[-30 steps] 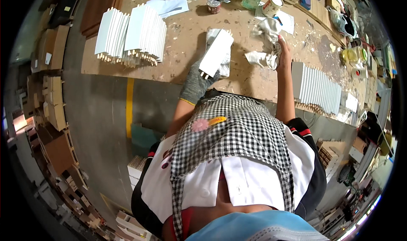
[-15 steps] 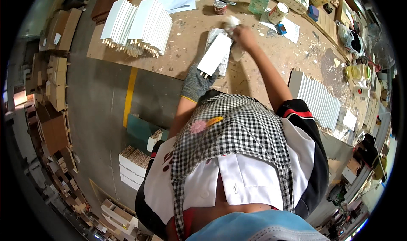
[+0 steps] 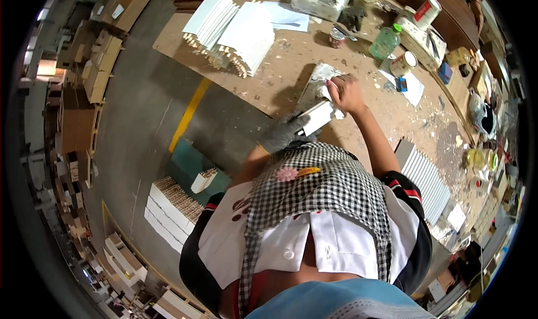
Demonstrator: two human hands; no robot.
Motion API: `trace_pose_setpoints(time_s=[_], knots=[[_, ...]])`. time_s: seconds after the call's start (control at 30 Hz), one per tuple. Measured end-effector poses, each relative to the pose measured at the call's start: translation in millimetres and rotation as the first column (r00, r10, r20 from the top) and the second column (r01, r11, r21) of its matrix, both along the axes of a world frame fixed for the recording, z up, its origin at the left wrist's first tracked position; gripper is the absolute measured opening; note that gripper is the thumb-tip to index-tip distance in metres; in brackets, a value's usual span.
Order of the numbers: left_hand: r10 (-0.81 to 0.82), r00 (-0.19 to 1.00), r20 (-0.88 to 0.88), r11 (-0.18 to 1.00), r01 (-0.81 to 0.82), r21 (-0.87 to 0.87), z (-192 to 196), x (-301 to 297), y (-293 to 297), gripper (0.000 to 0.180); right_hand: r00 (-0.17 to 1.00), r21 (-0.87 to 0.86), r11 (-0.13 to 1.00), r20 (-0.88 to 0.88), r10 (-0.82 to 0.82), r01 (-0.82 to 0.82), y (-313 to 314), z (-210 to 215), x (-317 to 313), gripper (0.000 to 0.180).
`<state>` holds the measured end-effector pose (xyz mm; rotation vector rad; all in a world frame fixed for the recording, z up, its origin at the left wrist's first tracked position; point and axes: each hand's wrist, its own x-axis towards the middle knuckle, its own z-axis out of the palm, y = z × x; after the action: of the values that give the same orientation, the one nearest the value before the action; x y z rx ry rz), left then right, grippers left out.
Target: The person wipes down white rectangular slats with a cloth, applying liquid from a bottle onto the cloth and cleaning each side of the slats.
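My left hand [image 3: 284, 133], in a grey knit glove, is closed on a small white board [image 3: 318, 117]. The board is tilted, with one narrow edge toward me. My right hand [image 3: 347, 92] is bare and closed at the board's far end, its fingers bent over a crumpled whitish cloth [image 3: 338, 115] that is mostly covered by the hand. Beneath and beyond the board lies a paint-smeared pale block [image 3: 323, 72] on the worktable.
Two stacks of white boards with wooden pegs [image 3: 249, 36] stand at the table's far left. Toward the back right are a green bottle [image 3: 385, 42], a white tub [image 3: 403, 64] and a small tin [image 3: 337, 37]. More grey-white boards [image 3: 424, 179] lie near my right elbow.
The board has turned from its broad white face showing to a tilted, narrower view. My right hand has come down closer over its far end. The whole view has shifted.
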<state>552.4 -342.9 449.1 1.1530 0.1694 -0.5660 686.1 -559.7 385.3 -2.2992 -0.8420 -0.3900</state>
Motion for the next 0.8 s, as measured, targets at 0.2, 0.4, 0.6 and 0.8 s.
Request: trace_pose_setpoints(time_s=[0.2, 0.4, 0.6, 0.8], knots=[[-0.382, 0.913, -0.146, 0.897, 0.327, -0.299, 1, 14, 30, 0.039, 0.943, 0.020, 0.983, 0.287, 0.167, -0.180, 24, 100, -10, 0.017], [-0.531, 0.728, 0.434, 0.620, -0.016, 0.784, 92, 55, 92, 0.087, 0.791, 0.504, 0.616, -0.295, -0.536, 0.606, -129, 43, 16, 0.041], [-0.386, 0.854, 0.348, -0.229, -0.454, 0.861, 65, 176, 153, 0.095, 0.833, 0.504, 0.664, -0.296, -0.467, 0.552, -130, 37, -66, 0.043], [-0.353, 0.889, 0.290, -0.179, -0.369, 0.912, 20, 205, 168, 0.103, 0.816, 0.763, 0.310, -0.472, -0.332, 0.567, -217, -31, -178, 0.041]])
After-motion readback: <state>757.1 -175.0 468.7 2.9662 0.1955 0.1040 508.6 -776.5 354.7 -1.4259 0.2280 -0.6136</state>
